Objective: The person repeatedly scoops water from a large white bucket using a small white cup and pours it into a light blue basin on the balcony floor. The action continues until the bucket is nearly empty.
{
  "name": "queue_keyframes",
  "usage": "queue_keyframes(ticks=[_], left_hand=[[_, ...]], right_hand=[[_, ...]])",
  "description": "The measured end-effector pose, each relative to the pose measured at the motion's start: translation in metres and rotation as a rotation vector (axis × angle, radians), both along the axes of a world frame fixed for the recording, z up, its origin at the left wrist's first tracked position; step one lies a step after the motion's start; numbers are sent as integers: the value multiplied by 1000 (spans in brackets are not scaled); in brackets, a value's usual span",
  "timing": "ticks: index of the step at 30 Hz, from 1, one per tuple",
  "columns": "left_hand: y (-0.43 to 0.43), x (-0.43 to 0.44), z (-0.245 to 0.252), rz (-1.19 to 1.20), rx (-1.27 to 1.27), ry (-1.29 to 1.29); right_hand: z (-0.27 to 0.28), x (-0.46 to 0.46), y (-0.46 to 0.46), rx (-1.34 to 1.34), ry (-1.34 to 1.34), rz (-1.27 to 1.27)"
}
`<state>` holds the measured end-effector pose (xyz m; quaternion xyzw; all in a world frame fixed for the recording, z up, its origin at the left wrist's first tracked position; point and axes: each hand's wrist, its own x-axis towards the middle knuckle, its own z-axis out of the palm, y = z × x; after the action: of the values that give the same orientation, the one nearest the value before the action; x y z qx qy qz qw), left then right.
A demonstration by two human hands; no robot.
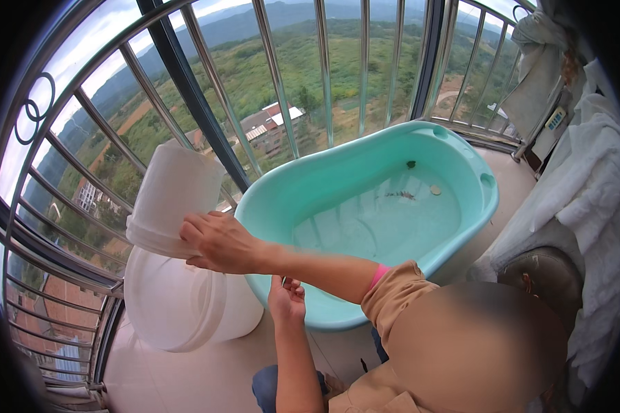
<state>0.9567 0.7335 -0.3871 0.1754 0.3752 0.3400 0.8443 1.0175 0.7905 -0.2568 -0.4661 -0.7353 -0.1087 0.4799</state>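
My right hand (219,242) grips the rim of a small white plastic bucket (178,196), which is bottom-up and slightly tilted. Its rim is just above a larger white plastic bucket (243,304); whether they touch is unclear. The round end of the larger one faces left. My left hand (288,299) is below my right forearm, in front of the turquoise plastic tub (271,206). Its fingers are curled, with a small dark thing between thumb and fingers that I cannot make out. Shallow water (377,217), a dark clump, brown bits and a pale disc show inside the tub.
Metal railings (323,77) and dark window frames curve around the left and far sides. White draped cloth (589,180) hangs at the right, beside a dark rounded seat or cushion (542,273). Pale floor tiles (155,377) lie below the buckets.
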Motion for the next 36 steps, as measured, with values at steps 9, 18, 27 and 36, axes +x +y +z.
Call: queue_keyframes(ticks=[9, 18, 27, 36], left_hand=[[-7, 5, 14, 112, -107, 121], [-7, 7, 15, 106, -112, 133], [-7, 7, 14, 120, -122, 121], [-6, 6, 11, 122, -129, 124]], right_hand=[[-21, 115, 13, -581, 446, -546], [-110, 175, 6, -1147, 329, -813], [-149, 175, 3, -1193, 272, -915], [-172, 169, 4, -1214, 229, -871]])
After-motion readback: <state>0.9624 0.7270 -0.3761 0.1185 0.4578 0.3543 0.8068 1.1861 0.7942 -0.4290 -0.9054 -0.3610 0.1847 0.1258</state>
